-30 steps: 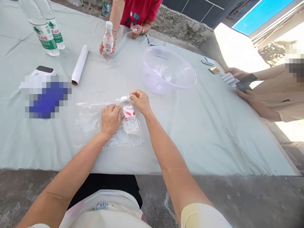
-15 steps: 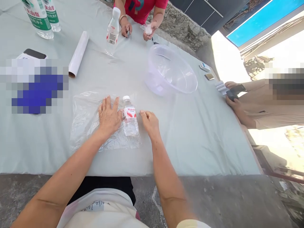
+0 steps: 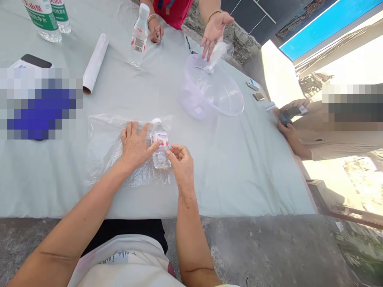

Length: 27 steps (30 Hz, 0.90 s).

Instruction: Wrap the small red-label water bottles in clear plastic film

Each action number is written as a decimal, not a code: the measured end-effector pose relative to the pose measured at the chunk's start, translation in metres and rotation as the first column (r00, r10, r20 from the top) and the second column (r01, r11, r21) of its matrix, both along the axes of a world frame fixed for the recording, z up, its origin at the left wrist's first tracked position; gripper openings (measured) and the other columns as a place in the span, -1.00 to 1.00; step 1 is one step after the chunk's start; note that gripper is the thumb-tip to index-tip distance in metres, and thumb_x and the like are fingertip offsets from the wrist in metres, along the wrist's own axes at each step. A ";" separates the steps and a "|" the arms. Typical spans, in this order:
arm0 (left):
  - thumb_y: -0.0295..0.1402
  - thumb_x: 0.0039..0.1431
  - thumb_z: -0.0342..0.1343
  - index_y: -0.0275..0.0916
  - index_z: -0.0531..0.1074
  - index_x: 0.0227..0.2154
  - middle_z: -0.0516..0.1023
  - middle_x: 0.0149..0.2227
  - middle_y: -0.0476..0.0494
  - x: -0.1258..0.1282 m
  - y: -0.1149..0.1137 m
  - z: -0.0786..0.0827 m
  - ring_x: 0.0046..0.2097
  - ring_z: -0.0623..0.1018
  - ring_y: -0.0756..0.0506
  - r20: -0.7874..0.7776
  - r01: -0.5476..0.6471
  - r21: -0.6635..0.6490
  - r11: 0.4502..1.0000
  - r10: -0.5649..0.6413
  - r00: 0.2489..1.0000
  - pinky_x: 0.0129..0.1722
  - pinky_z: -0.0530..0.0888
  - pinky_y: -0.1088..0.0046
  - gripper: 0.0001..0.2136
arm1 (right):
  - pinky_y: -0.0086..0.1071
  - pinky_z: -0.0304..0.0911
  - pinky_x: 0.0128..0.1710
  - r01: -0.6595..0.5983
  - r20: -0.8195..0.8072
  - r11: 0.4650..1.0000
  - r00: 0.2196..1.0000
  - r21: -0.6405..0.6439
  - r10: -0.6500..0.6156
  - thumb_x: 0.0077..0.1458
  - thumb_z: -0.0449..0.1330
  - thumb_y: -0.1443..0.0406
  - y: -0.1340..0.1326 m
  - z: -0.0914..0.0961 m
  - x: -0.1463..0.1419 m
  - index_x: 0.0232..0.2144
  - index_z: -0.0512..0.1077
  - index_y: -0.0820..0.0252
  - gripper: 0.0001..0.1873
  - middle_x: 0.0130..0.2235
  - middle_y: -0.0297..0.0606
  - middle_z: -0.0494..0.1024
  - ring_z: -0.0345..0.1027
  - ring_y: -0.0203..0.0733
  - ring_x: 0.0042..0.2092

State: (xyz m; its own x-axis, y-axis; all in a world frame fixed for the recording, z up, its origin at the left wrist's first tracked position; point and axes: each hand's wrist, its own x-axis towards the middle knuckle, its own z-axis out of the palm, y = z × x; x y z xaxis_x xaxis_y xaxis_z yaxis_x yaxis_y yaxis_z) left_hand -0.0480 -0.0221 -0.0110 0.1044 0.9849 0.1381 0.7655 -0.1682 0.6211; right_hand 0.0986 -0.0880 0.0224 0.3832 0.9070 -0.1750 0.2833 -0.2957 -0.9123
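Note:
A small clear water bottle (image 3: 160,155) with a red-and-white label and white cap lies on a sheet of clear plastic film (image 3: 101,153). My left hand (image 3: 134,144) lies flat on the film with its fingers spread, its thumb across the bottle's label. Against the bottle's right side is my right hand (image 3: 182,161), its fingers curled in and its thumb tip touching the bottle. Whether film is pinched in those fingers cannot be made out. The film shows wrinkles beside and below the bottle.
Beyond stands a clear basin (image 3: 191,101); a person's open hand (image 3: 214,34) is above it with crumpled clear plastic (image 3: 218,54). Another bottle (image 3: 139,42), a white roll (image 3: 95,63) and large water bottles (image 3: 44,24) are further left. Another person holds a dark device (image 3: 289,115) at right.
My right hand has moved left to touch the bottle, and my left thumb has come over its label. Across the table, the person's hand has opened and reached over the basin with the plastic.

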 end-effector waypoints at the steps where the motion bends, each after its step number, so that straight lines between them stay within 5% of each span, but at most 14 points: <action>1: 0.05 0.21 0.06 -0.14 0.26 0.29 0.15 0.38 -0.42 0.000 0.000 0.000 0.43 0.02 -0.45 0.007 -0.002 0.001 1.000 0.002 1.000 0.33 0.01 -0.16 -0.35 | -0.26 0.40 -0.20 -0.003 0.061 1.000 0.998 0.027 0.001 0.05 0.27 0.08 -0.002 0.000 -0.003 -0.11 0.42 0.05 -0.63 -0.03 -0.19 0.55 0.45 -0.12 -0.08; 9: -0.17 0.27 -0.08 -0.23 0.29 0.27 0.17 0.37 -0.41 -0.003 0.000 0.008 0.44 0.04 -0.38 0.088 -0.011 -0.062 0.998 0.016 0.996 0.35 0.01 -0.09 -0.47 | -0.07 0.32 0.04 -0.157 0.464 0.950 0.886 0.270 0.014 0.21 0.10 0.22 -0.017 -0.005 -0.041 -0.14 0.46 -0.01 -0.80 -0.01 -0.16 0.52 0.33 -0.03 0.09; 14: -0.31 0.26 -0.12 -0.18 0.44 0.08 0.43 0.22 -0.24 -0.008 0.005 0.009 0.38 0.19 -0.31 0.201 -0.055 -0.068 0.996 0.067 0.977 0.33 0.12 -0.02 -0.61 | -0.19 0.39 -0.09 -0.148 0.244 0.944 0.967 0.296 0.075 0.24 0.11 0.13 -0.013 0.002 -0.043 -0.02 0.39 0.00 -0.72 -0.04 -0.20 0.56 0.44 -0.12 -0.03; 19: -0.38 0.28 -0.14 -0.14 0.48 0.00 0.52 0.12 -0.17 -0.009 0.006 0.005 0.36 0.23 -0.29 0.265 -0.082 -0.044 0.996 0.091 0.960 0.33 0.13 -0.04 -0.64 | -0.33 0.39 -0.30 0.078 -0.120 0.948 0.992 0.307 -0.043 0.22 0.03 0.10 0.031 -0.012 -0.005 -0.06 0.35 0.08 -0.69 -0.05 -0.18 0.53 0.49 -0.23 -0.19; 23: -0.41 0.27 -0.13 -0.13 0.49 -0.01 0.53 0.11 -0.17 -0.009 0.006 0.002 0.35 0.25 -0.29 0.280 -0.087 -0.033 0.996 0.093 0.955 0.32 0.15 -0.04 -0.65 | -0.23 0.37 -0.01 0.024 0.085 0.986 0.996 0.167 -0.039 0.15 0.02 0.19 0.065 -0.032 0.014 -0.09 0.44 0.12 -0.67 0.04 -0.18 0.53 0.43 -0.17 0.02; 27: -0.41 0.28 -0.11 -0.12 0.49 -0.04 0.54 0.09 -0.18 -0.008 0.007 0.001 0.31 0.32 -0.27 0.266 -0.091 0.001 0.996 0.087 0.960 0.28 0.21 -0.04 -0.67 | -0.22 0.30 0.15 -0.174 0.142 0.952 0.980 0.252 0.141 0.18 0.04 0.12 0.074 -0.036 -0.004 0.01 0.44 0.11 -0.59 0.14 -0.18 0.48 0.36 -0.16 0.16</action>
State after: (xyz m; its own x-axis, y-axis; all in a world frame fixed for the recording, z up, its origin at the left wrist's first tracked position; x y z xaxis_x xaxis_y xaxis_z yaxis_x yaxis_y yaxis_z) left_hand -0.0559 -0.0151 -0.0098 -0.0256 0.9865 0.1617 0.5858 -0.1162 0.8021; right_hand 0.0945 -0.0144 -0.0131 0.2353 0.9651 0.1150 0.4195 0.0059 -0.9077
